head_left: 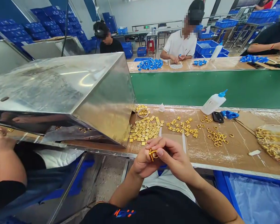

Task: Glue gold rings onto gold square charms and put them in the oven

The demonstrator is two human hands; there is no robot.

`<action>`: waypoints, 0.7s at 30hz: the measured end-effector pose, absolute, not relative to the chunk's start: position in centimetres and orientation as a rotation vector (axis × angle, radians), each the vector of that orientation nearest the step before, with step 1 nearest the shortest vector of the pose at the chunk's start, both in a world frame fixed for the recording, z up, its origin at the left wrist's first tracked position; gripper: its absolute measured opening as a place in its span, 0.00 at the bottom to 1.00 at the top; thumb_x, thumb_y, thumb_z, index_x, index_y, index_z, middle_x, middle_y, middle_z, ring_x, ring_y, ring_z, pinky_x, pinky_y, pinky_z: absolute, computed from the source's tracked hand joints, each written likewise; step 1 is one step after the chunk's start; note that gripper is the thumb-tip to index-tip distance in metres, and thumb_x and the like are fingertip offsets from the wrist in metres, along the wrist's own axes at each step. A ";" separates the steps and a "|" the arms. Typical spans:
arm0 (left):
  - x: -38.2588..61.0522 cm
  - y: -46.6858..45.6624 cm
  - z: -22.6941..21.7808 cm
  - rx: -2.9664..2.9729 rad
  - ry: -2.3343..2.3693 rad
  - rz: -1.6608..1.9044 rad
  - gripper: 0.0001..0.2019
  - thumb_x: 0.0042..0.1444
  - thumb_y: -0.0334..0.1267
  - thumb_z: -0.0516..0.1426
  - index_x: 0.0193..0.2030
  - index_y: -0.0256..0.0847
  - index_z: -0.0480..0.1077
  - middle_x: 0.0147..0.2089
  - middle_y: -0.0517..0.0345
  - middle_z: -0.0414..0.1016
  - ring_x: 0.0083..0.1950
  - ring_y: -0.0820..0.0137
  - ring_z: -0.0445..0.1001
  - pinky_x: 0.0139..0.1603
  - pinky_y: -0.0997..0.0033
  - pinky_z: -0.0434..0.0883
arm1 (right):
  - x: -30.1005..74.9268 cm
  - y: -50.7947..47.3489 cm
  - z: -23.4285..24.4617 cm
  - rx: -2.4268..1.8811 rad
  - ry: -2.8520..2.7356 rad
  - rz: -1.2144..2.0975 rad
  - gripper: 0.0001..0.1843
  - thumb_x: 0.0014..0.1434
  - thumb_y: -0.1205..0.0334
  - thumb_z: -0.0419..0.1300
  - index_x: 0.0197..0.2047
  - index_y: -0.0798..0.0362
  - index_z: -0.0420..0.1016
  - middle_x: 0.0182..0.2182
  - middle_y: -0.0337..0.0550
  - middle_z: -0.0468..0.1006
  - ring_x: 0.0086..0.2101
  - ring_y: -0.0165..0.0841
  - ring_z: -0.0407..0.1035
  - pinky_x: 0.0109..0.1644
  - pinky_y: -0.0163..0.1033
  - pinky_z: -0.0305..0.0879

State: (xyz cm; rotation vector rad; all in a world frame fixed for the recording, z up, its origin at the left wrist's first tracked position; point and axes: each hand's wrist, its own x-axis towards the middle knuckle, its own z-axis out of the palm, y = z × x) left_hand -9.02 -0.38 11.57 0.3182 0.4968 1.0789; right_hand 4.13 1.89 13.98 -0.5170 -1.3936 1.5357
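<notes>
Between my two hands is a gold ring (pixel 154 154), with a flat gold part seen nearly edge-on at its left side. My left hand (pixel 140 163) is closed around that flat part. The thumb and fingers of my right hand (pixel 177 160) pinch the ring's band from the right. Just beyond my hands lies a spread of square gold pieces (pixel 146 129) on the brown bench top (pixel 238 155). Farther right are smaller gold pieces (pixel 183 127) and a group of loose gold rings (pixel 218 137).
A metal housing (pixel 102 102) fills the left. A white bottle with a blue tip (pixel 213 104), a black device (pixel 217 117) and a bag of gold rings (pixel 273 143) are at right. Beyond the green conveyor belt (pixel 177 85), co-workers sit. Another person's arm (pixel 7 161) is at far left.
</notes>
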 end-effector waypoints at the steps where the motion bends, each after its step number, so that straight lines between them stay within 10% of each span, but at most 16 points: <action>1: -9.0 -0.3 11.5 0.306 0.506 1.083 0.28 0.28 0.39 0.81 0.33 0.40 0.72 0.35 0.63 0.74 0.41 0.71 0.77 0.47 0.73 0.75 | 4.1 1.9 13.9 -0.525 -1.397 1.522 0.13 0.69 0.48 0.64 0.38 0.48 0.81 0.40 0.44 0.86 0.50 0.35 0.78 0.62 0.47 0.72; 21: -8.7 0.1 11.9 0.112 0.559 1.145 0.26 0.29 0.47 0.81 0.24 0.38 0.72 0.26 0.66 0.66 0.28 0.77 0.63 0.30 0.77 0.68 | 3.4 2.4 12.5 -0.567 -1.344 1.376 0.12 0.69 0.49 0.64 0.44 0.48 0.79 0.44 0.46 0.85 0.47 0.35 0.80 0.54 0.43 0.76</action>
